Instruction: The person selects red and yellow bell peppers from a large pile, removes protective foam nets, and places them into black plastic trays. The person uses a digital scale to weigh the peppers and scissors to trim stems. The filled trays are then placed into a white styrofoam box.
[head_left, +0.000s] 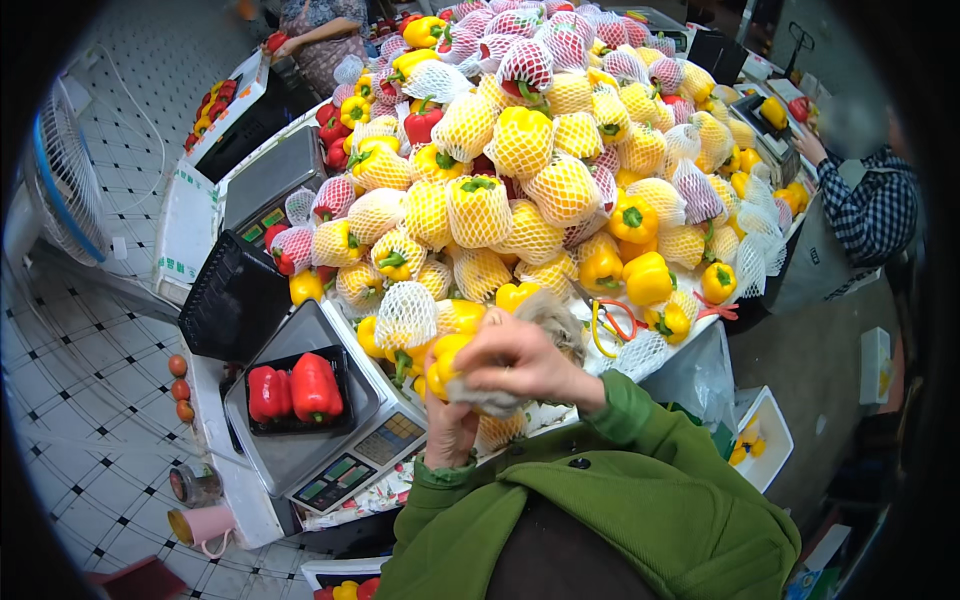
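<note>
My left hand grips a yellow bell pepper from below, over the front edge of the pepper heap. A bunched grey cloth is in my right hand, pressed against that pepper's side; my right fingers partly hide both. Close behind my right wrist lies another grey, fuzzy cloth-like bundle. Yellow peppers in white foam net sleeves pile up in front of me. To the left, two red bell peppers lie in a black plastic tray on a digital scale.
Scissors with red and yellow handles lie right of my hands. A black tray stack leans behind the scale. A pink mug and glass jar stand lower left. Co-workers handle peppers across the heap.
</note>
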